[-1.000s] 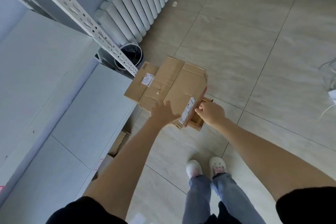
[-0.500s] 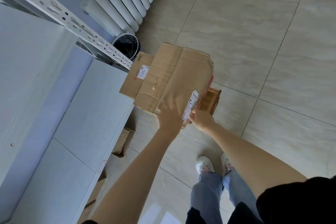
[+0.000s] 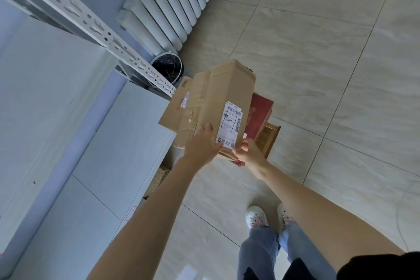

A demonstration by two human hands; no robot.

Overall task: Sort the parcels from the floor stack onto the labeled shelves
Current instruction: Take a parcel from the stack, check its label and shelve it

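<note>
Both hands held a cardboard parcel (image 3: pixel 216 102) aloft beside the white shelf (image 3: pixel 127 143) — left hand (image 3: pixel 202 145) flat against its near face, fingers straight; right hand (image 3: pixel 246 151) gripping the bottom corner, fingers curled. A red box (image 3: pixel 260 113) lay on the floor below.

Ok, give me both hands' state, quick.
Left hand: open, flat against the cardboard parcel.
Right hand: gripping the parcel's near bottom corner.

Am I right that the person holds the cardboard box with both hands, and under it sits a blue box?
Not quite. The head view shows the left hand and right hand holding the cardboard box, but the box under it is red, not blue.
</note>
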